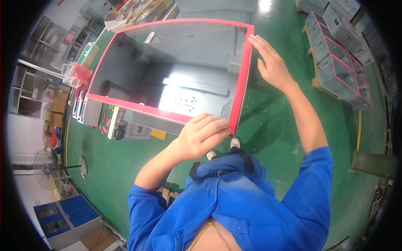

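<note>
In front of me is a large grey metal box (pixel 201 69), its open side turned up and a red strip running round its rim. A raised bar, a group of small holes and a bright reflection show inside it. My left hand (pixel 203 134) curls its fingers over the near rim close to the near right corner, gripping the box. Against the outer right rim, toward the far corner, my right hand (pixel 272 62) rests its fingertips with the fingers stretched out. The thumb of that hand stands apart from the rim.
More grey boxes with red edges (pixel 341 69) are stacked on a wooden pallet at the right. Cardboard boxes (pixel 153 11) of parts sit beyond the box. A fan (pixel 46 167) and a blue-fronted cabinet (pixel 69 217) stand at the left on the green floor (pixel 268 163).
</note>
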### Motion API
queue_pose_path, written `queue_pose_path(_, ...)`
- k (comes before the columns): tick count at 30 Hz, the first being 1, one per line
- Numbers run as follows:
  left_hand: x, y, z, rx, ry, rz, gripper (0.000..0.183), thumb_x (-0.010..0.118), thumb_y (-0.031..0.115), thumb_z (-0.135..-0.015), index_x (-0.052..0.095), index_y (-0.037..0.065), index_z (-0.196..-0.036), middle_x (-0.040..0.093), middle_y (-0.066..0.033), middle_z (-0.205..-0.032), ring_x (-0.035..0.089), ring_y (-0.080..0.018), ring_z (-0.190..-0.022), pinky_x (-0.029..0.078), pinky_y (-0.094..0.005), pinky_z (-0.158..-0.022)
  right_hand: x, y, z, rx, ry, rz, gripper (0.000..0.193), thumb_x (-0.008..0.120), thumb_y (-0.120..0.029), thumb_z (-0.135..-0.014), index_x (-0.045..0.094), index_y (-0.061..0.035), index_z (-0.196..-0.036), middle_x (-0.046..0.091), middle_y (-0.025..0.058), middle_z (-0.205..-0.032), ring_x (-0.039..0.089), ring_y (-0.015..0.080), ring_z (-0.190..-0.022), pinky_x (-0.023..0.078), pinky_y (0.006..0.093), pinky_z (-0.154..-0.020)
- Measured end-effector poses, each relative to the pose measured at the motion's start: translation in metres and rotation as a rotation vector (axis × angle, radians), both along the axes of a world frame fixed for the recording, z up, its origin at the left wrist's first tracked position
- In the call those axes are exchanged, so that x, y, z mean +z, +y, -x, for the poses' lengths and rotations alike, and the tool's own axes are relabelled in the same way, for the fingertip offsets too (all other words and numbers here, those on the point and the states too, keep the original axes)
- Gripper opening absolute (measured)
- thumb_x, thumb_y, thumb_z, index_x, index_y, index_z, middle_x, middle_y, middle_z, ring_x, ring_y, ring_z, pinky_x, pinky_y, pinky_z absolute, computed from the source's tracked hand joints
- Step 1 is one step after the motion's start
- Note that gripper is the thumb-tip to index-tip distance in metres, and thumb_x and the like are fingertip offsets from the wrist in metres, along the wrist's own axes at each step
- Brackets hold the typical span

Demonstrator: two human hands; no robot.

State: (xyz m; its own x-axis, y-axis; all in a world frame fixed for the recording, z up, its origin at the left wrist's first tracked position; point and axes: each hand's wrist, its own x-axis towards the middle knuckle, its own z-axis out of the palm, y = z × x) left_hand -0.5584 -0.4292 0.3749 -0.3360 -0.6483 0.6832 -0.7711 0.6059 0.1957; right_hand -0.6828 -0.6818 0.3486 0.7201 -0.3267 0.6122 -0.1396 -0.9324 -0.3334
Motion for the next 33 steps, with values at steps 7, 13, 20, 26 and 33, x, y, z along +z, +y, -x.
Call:
queue_pose_path(7,-0.001,0.000,-0.001,0.008,-0.017,-0.008,0.028,0.058,0.011,-0.062,0.059,-0.003,-0.087,0.056,-0.0117,-0.092,0.057,-0.0217,-0.074,0.045,-0.0303,-0.061,-0.002,-0.008,-0.005,0.011,0.029,0.145,0.056,0.043,0.010,-0.072,0.046,-0.0084,-0.125,0.045,0.0080,-0.129,0.040,0.0271,-0.122,0.034,0.0369,-0.102)
queue_pose_path(13,0.003,0.000,0.001,0.012,0.004,-0.030,0.032,0.058,0.003,-0.056,0.058,-0.003,-0.086,0.057,-0.0117,-0.088,0.058,-0.0234,-0.073,0.047,-0.0316,-0.060,-0.002,-0.009,-0.004,0.006,0.044,0.173,0.058,0.041,0.011,-0.071,0.045,-0.0090,-0.125,0.045,0.0087,-0.130,0.040,0.0276,-0.123,0.034,0.0374,-0.101)
queue_pose_path(20,0.006,0.001,0.002,0.011,0.004,-0.059,0.035,0.059,0.000,-0.052,0.059,-0.004,-0.087,0.057,-0.0117,-0.087,0.058,-0.0244,-0.075,0.048,-0.0326,-0.061,-0.003,-0.010,-0.005,0.005,0.040,0.181,0.058,0.041,0.012,-0.071,0.046,-0.0087,-0.125,0.045,0.0094,-0.130,0.041,0.0278,-0.121,0.034,0.0374,-0.101)
queue_pose_path(26,0.008,0.001,0.002,0.011,-0.010,-0.071,0.035,0.059,0.001,-0.053,0.059,-0.004,-0.087,0.056,-0.0111,-0.088,0.058,-0.0243,-0.076,0.047,-0.0326,-0.062,-0.006,-0.011,-0.006,0.016,0.020,0.175,0.058,0.040,0.013,-0.071,0.045,-0.0082,-0.125,0.045,0.0096,-0.130,0.042,0.0277,-0.120,0.035,0.0371,-0.101)
queue_pose_path(33,0.011,0.001,0.002,0.005,-0.010,-0.103,0.033,0.059,0.002,-0.054,0.059,-0.004,-0.086,0.056,-0.0112,-0.088,0.057,-0.0252,-0.076,0.048,-0.0335,-0.061,-0.005,-0.009,-0.005,0.016,0.026,0.144,0.059,0.039,0.013,-0.070,0.046,-0.0084,-0.124,0.045,0.0091,-0.129,0.043,0.0273,-0.119,0.036,0.0367,-0.100)
